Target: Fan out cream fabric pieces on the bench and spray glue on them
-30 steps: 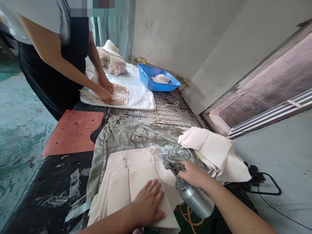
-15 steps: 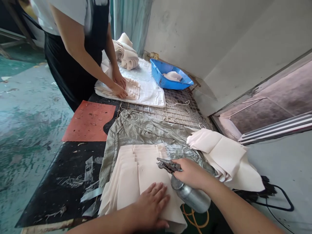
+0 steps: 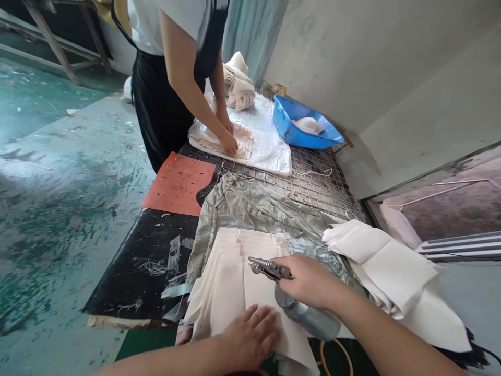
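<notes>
The left hand is lying palm down, fingers uncurled and gripping nothing, on a fanned stack of pale sheets, which is sitting at the near edge of the counter and seems to be overhanging it. The right hand is clamping a spray gun whose metal cup is hanging below, and the nozzle is pointing left above the stack. Grey-green cloth is lying partly under the stack; a folded pale bundle is resting by the counter's right edge, and an orange sheet is lying along its left edge. Judging by the pose, the step in hand is spraying while steadying the stack, though no spray is showing. The next move seems to be calling for a nozzle path clear of the fingers. No brand or label is showing legibly; small dark marks on the orange sheet are defying reading.
</notes>
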`<state>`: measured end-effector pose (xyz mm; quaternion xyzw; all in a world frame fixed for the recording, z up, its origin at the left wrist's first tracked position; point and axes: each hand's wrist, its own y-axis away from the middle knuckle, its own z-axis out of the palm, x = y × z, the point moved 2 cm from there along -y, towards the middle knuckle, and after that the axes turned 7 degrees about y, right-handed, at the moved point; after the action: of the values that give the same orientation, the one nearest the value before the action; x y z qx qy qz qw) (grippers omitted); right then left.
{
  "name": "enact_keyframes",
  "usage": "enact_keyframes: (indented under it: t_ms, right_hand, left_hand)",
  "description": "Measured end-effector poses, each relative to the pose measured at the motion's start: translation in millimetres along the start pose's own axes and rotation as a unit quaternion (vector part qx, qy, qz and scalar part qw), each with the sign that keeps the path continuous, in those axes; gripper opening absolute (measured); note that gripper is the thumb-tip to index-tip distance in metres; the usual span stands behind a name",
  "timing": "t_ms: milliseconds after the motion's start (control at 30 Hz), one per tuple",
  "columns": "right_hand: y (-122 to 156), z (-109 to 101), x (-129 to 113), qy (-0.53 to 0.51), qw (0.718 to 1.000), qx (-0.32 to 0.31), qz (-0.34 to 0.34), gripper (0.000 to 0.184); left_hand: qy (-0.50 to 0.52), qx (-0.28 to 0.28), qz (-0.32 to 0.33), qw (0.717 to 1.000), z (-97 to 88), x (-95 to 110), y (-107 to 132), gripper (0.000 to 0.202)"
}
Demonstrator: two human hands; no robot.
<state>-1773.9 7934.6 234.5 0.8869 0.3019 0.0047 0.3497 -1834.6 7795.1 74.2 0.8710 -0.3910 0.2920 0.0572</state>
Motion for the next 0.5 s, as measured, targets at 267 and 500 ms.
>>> enact_keyframes:
  t_ms: [267, 500]
  right_hand:
    - [-12.1, 0.6, -27.5, 0.022, 0.999, 0.006, -0.048, 0.013]
    - [-9.8, 4.5, -42.0, -0.018, 0.995, 0.006, -0.097, 0.015]
  left_hand:
    - [-0.072, 0.014, 0.017, 0.997, -8.9, 4.1, 11.4, 0.063]
    - [-0.063, -0.007, -0.005, 0.998, -11.6, 13.3, 17.8, 0.058]
